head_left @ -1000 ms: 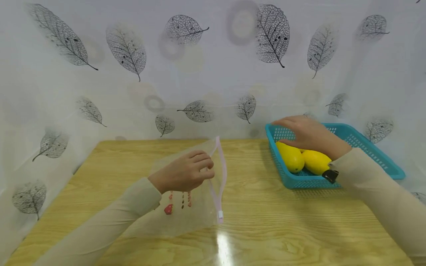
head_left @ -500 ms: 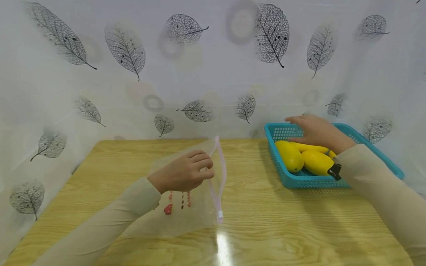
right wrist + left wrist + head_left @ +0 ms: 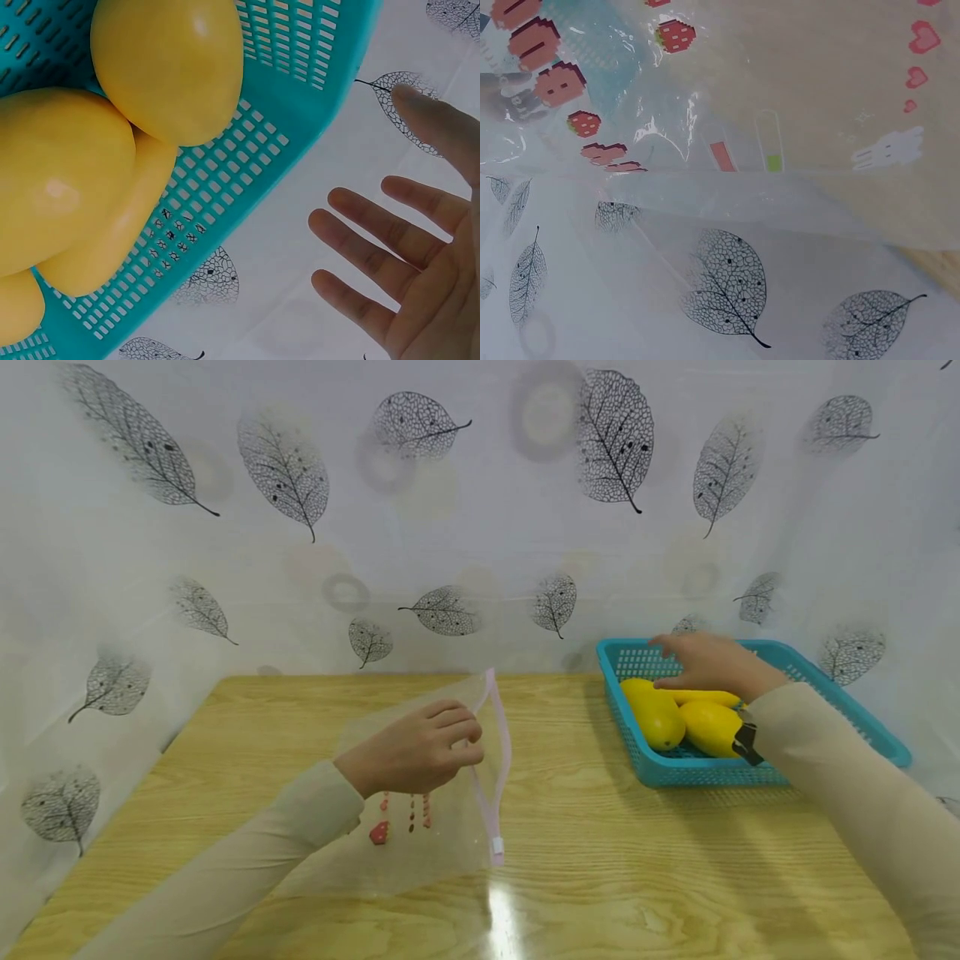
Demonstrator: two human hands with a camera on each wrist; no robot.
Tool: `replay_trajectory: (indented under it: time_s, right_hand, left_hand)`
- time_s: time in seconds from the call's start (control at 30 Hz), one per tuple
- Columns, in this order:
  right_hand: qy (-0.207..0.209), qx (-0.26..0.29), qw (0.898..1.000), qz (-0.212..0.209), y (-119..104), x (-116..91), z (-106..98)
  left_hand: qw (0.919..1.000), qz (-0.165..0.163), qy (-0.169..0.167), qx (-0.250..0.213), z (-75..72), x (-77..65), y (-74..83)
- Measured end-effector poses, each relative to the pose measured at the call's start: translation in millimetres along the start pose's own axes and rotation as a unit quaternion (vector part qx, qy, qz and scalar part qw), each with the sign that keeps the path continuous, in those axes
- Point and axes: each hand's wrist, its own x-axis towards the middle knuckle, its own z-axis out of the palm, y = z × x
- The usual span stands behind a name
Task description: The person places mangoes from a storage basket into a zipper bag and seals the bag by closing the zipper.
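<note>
Right now holds the right hand (image 3: 712, 662) above the rear part of the teal basket (image 3: 708, 772), fingers spread wide and gripping nothing, apart from the yellow fruit (image 3: 660, 718) below. Pinches the upper film of a clear bag (image 3: 450, 847) with the left hand (image 3: 420, 745), fingers curled, well to the left of the basket. Turns the bag's gaping mouth toward the basket, edged by a pink zip strip (image 3: 504, 752) with a white slider (image 3: 497, 846) at the near end. Leaves a stretch of wood tabletop (image 3: 577, 827) between that mouth and the basket's left wall. Runs up against a leaf-printed sheet (image 3: 480, 543) just behind the basket. Shows two rounded fruit in the basket's left front, plus a long one behind them. Hides part of the basket's right front rim under the right sleeve (image 3: 840, 793), with a black piece (image 3: 746, 743) at the cuff.
</note>
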Motion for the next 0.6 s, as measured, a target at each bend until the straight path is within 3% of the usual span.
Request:
replay_trajectory:
  time_s: [0.6]
  right_hand:
    - [-0.072, -0.013, 0.996, 0.048, 15, 17, 17]
  left_hand:
    - [1.0000, 0.001, -0.002, 0.001, 1.1, 0.5, -0.1]
